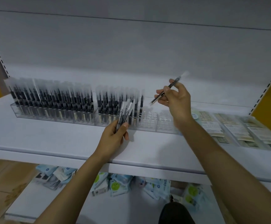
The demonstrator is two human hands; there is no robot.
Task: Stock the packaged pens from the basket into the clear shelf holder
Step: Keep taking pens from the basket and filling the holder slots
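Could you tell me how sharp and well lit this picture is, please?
Head view: dim, flat light; the pen in the right hand smears at both wrapper ends from motion; the bundle in the left hand is softly blurred; that hand throws a faint shadow on the shelf; the wide lens bows its edges.

I face a white shelf (50, 139) with a plain white back panel (131, 46), slotted uprights (267, 86) either side, yellow wall (269, 113) beyond. Below me, tan floor (5, 175) and a lower shelf (123, 210) of blurry packets (115, 185), perhaps wipes.
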